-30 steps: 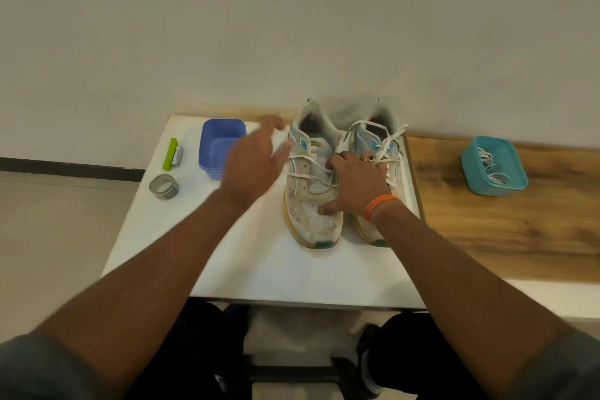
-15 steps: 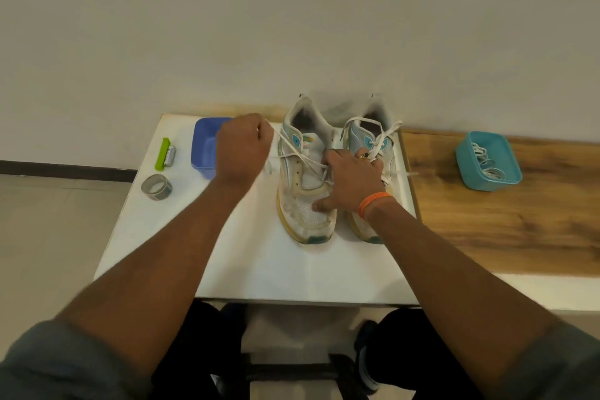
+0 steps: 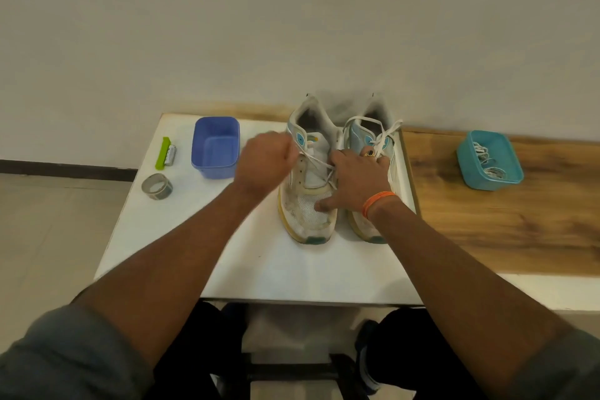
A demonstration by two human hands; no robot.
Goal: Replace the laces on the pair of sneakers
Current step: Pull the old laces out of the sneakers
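Observation:
Two worn white and light-blue sneakers stand side by side on the white table (image 3: 259, 269), toes toward me. My left hand (image 3: 264, 159) is curled into a fist and pinches the white lace (image 3: 316, 161) of the left sneaker (image 3: 308, 191), drawing it taut to the left out of the eyelets. My right hand (image 3: 357, 178) lies spread over both shoes, thumb on the left sneaker's toe mesh, fingers across the right sneaker (image 3: 373, 140). The right sneaker's lace (image 3: 384, 135) is still threaded and loosely tied near its collar.
A blue-violet tub (image 3: 215, 148) stands left of the shoes, with a green-handled brush (image 3: 165, 153) and a roll of grey tape (image 3: 156, 186) further left. On the wooden bench (image 3: 503, 221) to the right sits a teal tub (image 3: 489, 160) holding white laces.
My left hand went from open above the table to a fist gripping the left sneaker's lace and pulling it leftward. My right hand has stayed on the shoes.

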